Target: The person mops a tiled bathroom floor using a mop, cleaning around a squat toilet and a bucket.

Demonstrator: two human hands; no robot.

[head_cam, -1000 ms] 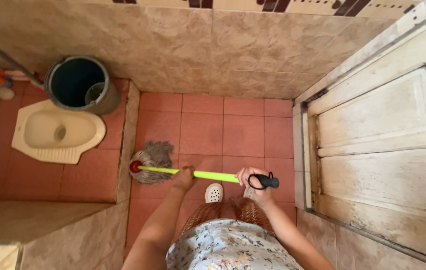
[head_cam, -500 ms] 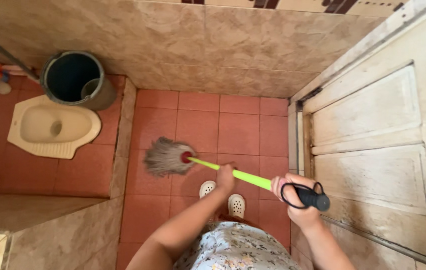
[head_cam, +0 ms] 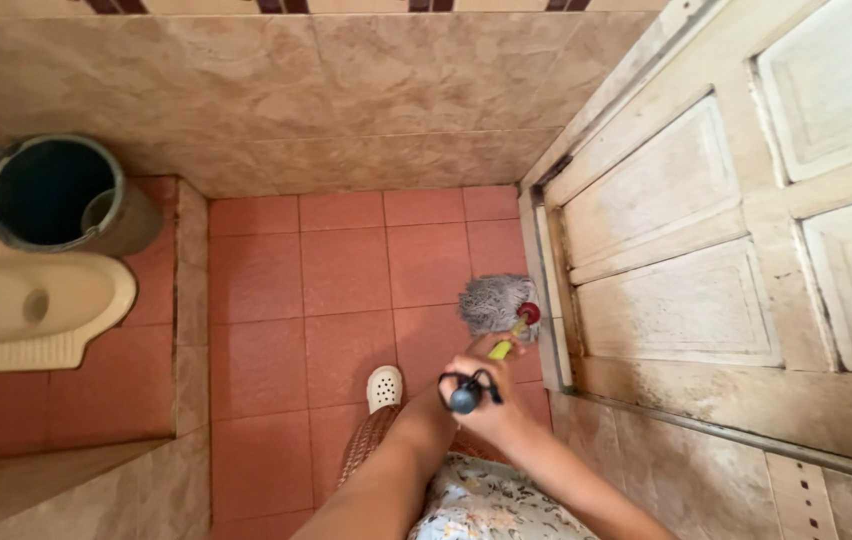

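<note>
I hold a mop with both hands, its handle pointing almost straight at the camera. The grey string mop head (head_cam: 496,302) with a red collar rests on the red floor tiles (head_cam: 346,270), right against the foot of the pale wooden door (head_cam: 686,250). Only a short piece of the green handle (head_cam: 499,350) shows. My right hand (head_cam: 506,415) is closed around the black grip end with its cord loop. My left hand (head_cam: 473,358) is closed on the handle just beyond it. One white clog (head_cam: 384,387) shows below on the floor.
A dark bucket (head_cam: 51,195) with a scoop inside stands in the far left corner on a raised tiled platform (head_cam: 189,300). A cream squat toilet (head_cam: 31,305) is set into that platform. Beige tiled walls (head_cam: 346,90) close the back.
The mop head swept from the left by the platform step across the floor to the door on the right. The handle swung towards the camera, and my view shifted right.
</note>
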